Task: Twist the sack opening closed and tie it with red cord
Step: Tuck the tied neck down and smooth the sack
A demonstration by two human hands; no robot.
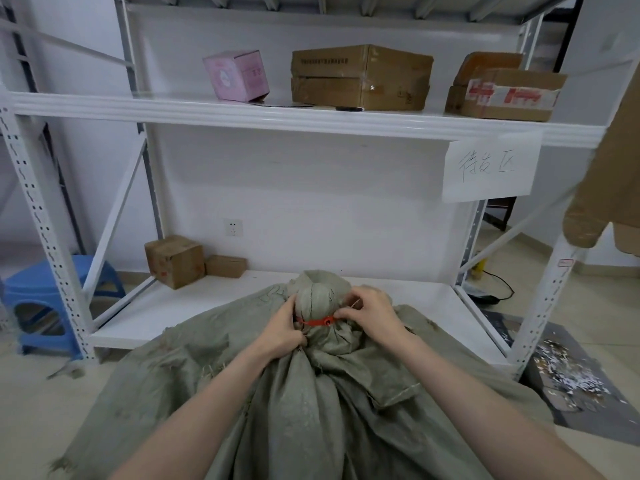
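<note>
A large grey-green woven sack (311, 403) lies in front of me, its mouth gathered into a twisted bunch (317, 294) pointing at the shelf. A red cord (317, 321) runs around the neck just below the bunch. My left hand (282, 329) grips the neck on its left side, fingers curled into the fabric beside the cord. My right hand (372, 315) pinches the cord's right end against the neck; the fingertips hide that end.
A white metal rack (304, 121) stands right behind the sack; its low shelf (194, 306) holds two small cartons (175, 261). Boxes sit on the upper shelf. A blue stool (52, 299) is at the left, a dark mat with paper scraps (571, 372) at the right.
</note>
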